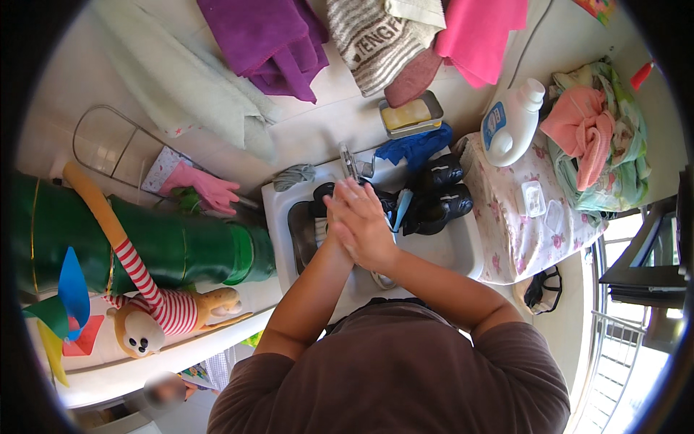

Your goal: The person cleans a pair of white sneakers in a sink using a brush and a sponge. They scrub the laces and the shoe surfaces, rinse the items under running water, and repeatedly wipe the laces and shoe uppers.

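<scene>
My left hand (340, 241) and my right hand (371, 230) are pressed palm to palm over a white sink (469, 247), fingers extended, no object visible between them. The right hand covers much of the left. Just beyond the fingertips is a metal faucet (347, 157); whether water runs is hidden. On the sink's right side rests a pair of black shoes (440, 203). A light-blue brush (402, 209) leans beside them. More dark footwear (323, 196) lies partly hidden behind my hands. Below my wrists shows part of a pale shoe sole (384, 280).
Blue cloth (417, 145) and a grey rag (294, 177) lie on the sink rim, near a soap box (412, 115). At right, a detergent bottle (512, 125) stands on a floral-covered surface (504, 228). Left are pink rubber gloves (203, 187) and a plush monkey (162, 314). Towels (265, 43) hang above.
</scene>
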`<state>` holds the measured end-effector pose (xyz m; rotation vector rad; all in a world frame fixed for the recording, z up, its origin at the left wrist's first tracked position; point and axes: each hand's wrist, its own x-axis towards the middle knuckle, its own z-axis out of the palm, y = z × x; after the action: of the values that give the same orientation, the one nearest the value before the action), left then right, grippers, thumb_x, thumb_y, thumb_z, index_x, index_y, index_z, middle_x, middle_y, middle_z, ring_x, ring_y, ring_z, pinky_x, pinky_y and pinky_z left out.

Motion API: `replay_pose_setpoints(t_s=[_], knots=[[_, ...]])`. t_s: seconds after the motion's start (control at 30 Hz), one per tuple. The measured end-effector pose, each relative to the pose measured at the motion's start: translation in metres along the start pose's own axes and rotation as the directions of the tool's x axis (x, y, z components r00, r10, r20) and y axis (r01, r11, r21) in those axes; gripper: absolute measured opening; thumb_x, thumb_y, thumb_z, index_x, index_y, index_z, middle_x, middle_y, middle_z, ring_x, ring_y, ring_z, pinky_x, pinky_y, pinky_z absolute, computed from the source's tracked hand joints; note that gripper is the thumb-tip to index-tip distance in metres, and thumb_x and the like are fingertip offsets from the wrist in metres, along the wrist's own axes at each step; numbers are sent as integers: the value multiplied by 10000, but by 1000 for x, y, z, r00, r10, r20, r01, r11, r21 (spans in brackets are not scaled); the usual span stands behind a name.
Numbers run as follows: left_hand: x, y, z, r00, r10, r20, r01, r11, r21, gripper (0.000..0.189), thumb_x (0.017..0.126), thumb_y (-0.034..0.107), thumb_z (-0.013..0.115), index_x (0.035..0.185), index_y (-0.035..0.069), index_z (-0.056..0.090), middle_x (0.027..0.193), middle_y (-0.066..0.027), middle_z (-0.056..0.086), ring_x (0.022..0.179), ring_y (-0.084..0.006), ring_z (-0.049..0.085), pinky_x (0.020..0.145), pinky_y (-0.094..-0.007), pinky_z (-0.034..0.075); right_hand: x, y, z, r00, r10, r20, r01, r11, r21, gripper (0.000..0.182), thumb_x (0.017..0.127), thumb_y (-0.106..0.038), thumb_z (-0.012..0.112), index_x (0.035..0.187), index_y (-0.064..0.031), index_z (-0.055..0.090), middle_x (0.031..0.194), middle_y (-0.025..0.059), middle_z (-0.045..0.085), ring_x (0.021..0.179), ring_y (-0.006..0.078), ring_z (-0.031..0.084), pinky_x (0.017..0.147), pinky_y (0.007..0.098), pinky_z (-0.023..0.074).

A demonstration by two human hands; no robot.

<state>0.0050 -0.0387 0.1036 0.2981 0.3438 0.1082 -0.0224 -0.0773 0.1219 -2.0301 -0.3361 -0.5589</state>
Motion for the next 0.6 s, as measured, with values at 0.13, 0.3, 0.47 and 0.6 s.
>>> replay_pose_setpoints(t_s=[0.13, 0.3, 0.47, 0.6], knots=[[14, 4, -7, 771, -596, 223, 577, 803, 152, 294, 895, 356, 401, 1045, 121, 493, 956, -38, 559, 882, -164, 554, 678, -327, 408, 6, 65, 33, 888, 457, -45, -454, 889, 69, 271, 854, -175, 457, 1074, -49, 554, 1090, 178, 544, 1032, 344, 506, 877, 429, 399], [6, 9, -16, 928, -345, 140, 338, 939, 67, 345, 909, 358, 378, 1164, 136, 444, 1042, -45, 537, 914, -156, 547, 521, -274, 438, 11, 2, -5, 991, 52, 126, -51, 999, -11, 316, 850, -194, 444, 1062, 18, 544, 1103, 227, 524, 1060, 359, 482, 949, 424, 340], [4, -20, 0, 901, -153, 405, 306, 887, -345, 361, 910, 344, 365, 1203, 136, 406, 1084, -81, 507, 942, -170, 515, 647, -286, 464, 21, 9, 0, 987, 160, 17, -160, 985, 70, 314, 855, -229, 436, 1010, 8, 571, 1023, 205, 567, 1012, 338, 513, 916, 391, 368], [-1, 17, 11, 884, -465, -44, 467, 875, 129, 280, 897, 349, 393, 785, 103, 466, 565, 29, 424, 397, -88, 375, 292, -220, 243, 18, 52, 5, 955, 275, 108, -291, 938, 187, 324, 867, -255, 430, 990, 9, 572, 892, 174, 608, 876, 302, 579, 808, 358, 442]])
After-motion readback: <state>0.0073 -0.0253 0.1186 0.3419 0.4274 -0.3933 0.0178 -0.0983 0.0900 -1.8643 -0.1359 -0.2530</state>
